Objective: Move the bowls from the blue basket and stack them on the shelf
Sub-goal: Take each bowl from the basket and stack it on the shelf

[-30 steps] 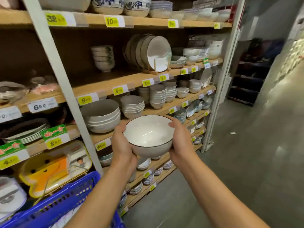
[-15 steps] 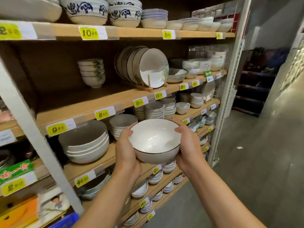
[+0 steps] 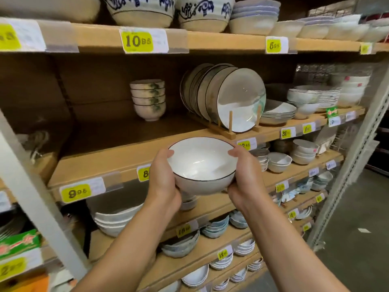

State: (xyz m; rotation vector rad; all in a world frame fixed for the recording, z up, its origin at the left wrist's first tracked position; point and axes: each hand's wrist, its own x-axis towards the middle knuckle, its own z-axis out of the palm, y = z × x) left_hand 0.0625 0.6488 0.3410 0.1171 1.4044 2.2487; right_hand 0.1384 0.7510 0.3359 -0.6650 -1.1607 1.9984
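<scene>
A white bowl (image 3: 202, 165) with a thin dark rim is held upright between both hands, level with the front edge of a wooden shelf (image 3: 109, 157). My left hand (image 3: 163, 180) grips its left side, thumb over the rim. My right hand (image 3: 245, 175) grips the right side the same way. On that shelf, behind and left of the bowl, stands a stack of small bowls with green marks (image 3: 148, 99). The blue basket is out of view.
A rack of upright plates (image 3: 227, 95) stands on the same shelf to the right, with more bowls (image 3: 305, 102) beyond. Large bowls (image 3: 117, 216) sit on the shelf below, blue-patterned bowls (image 3: 143, 9) above. A grey upright post (image 3: 31, 199) runs at left. The grey floor aisle (image 3: 357, 239) lies right.
Both hands have lifted the bowl from the lower shelves up to the level of the shelf with the plate rack. The view has risen and the blue basket has dropped out of sight.
</scene>
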